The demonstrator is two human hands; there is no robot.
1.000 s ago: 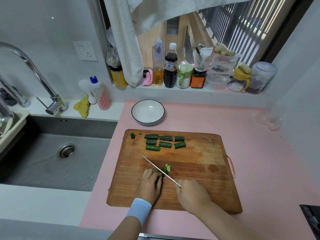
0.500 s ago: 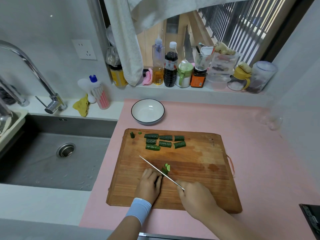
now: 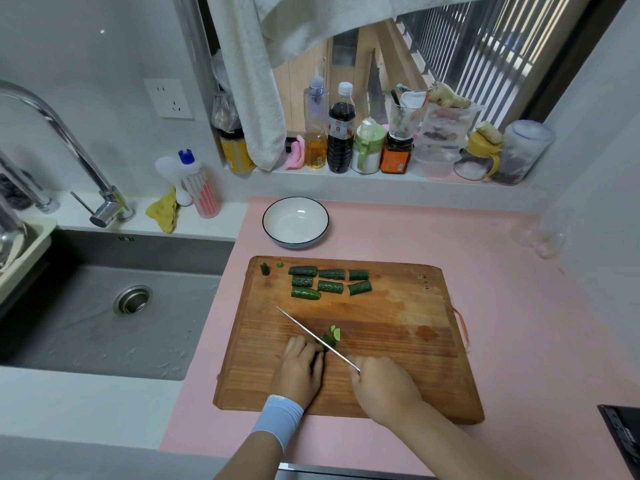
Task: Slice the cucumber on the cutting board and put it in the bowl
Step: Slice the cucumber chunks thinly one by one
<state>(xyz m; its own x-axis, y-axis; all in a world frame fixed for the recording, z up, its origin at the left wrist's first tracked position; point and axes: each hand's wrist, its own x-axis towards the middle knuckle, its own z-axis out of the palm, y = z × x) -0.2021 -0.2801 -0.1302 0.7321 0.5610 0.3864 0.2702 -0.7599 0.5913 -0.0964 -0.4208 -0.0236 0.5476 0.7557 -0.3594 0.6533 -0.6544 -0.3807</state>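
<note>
On the wooden cutting board [image 3: 398, 341], my left hand [image 3: 299, 370] holds down a cucumber piece [image 3: 325, 340] with curled fingers. My right hand [image 3: 382, 389] grips the handle of a knife [image 3: 311, 336], whose blade lies across that piece. A few thin slices [image 3: 335, 332] lean just right of the blade. Several cucumber chunks [image 3: 329, 284] lie in two rows near the board's far edge, with small end bits [image 3: 265, 268] at the far left corner. A white bowl [image 3: 295, 221] with a dark rim stands beyond the board, nothing in it.
A steel sink [image 3: 114, 306] with a tap [image 3: 107, 206] lies to the left. Bottles and jars [image 3: 341, 133] line the window sill behind, and a towel [image 3: 252, 81] hangs above them. The board rests on a pink mat [image 3: 519, 323]. A dark object [image 3: 623, 441] sits at the lower right edge.
The knife has shifted slightly back toward me along the cucumber piece. My left hand stays on the piece. The slices beside the blade look unchanged.
</note>
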